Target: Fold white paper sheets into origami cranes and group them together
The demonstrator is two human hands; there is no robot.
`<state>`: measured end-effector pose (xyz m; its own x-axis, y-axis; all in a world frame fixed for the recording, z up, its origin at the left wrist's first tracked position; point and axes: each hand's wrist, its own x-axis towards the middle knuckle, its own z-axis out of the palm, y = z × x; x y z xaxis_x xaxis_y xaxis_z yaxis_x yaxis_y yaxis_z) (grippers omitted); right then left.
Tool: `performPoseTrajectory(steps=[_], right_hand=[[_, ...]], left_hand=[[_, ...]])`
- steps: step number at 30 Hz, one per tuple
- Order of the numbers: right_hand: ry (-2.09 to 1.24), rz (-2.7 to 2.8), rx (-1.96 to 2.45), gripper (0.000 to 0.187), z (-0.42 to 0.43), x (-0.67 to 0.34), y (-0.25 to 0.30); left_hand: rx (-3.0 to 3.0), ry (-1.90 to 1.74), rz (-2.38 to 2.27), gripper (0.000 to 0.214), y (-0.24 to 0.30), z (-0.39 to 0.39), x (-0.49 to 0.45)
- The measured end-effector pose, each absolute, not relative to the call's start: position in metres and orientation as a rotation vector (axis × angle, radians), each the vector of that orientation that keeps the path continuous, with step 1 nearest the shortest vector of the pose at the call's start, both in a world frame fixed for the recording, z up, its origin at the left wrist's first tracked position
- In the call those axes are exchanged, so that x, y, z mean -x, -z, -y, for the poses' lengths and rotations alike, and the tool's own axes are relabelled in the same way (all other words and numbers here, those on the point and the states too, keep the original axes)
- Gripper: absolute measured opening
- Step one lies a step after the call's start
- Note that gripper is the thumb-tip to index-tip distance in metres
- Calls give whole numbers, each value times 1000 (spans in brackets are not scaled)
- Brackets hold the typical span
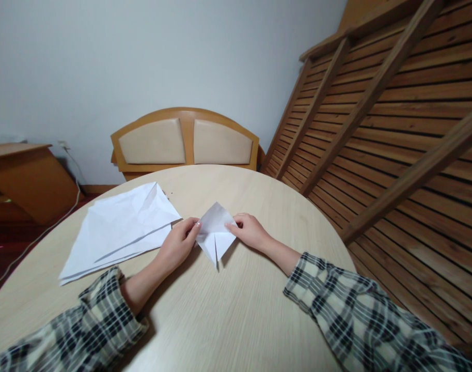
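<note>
Paper: one folded piece (216, 230) pinched by left hand (178, 244), right hand (250, 231).

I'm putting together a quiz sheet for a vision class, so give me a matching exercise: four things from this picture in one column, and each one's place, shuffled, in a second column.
Things:
1. small folded paper
2. large white sheets
3. chair
4. slatted wooden panel

Places:
A. behind the table, at its far edge
B. held between the left hand and the right hand
C. to the right of the table
D. lying on the table, left of the left hand

Pairs: 1-B, 2-D, 3-A, 4-C.
</note>
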<state>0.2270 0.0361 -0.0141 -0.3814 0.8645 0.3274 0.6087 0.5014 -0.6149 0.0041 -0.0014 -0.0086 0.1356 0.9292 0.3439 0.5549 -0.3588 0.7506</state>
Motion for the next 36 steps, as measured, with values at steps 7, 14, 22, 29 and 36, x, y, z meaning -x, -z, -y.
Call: performPoseTrajectory(steps=[7, 14, 22, 29, 36], right_hand=[[-716, 1965, 1261, 31, -35, -225, 15], [-714, 1977, 1295, 26, -33, -224, 14], [-666, 2055, 1209, 26, -31, -223, 14], [-569, 2152, 1123, 28, -29, -223, 11], [-679, 2128, 1056, 47, -29, -222, 12]], left_hand=[[-1668, -1230, -1270, 49, 13, -2, -2], [-1830, -1136, -1221, 34, 11, -2, -4], [-1790, -1093, -1201, 38, 15, -4, -4], [-1793, -1064, -1185, 41, 15, -3, -4], [-1960, -984, -1375, 28, 15, -4, 0]])
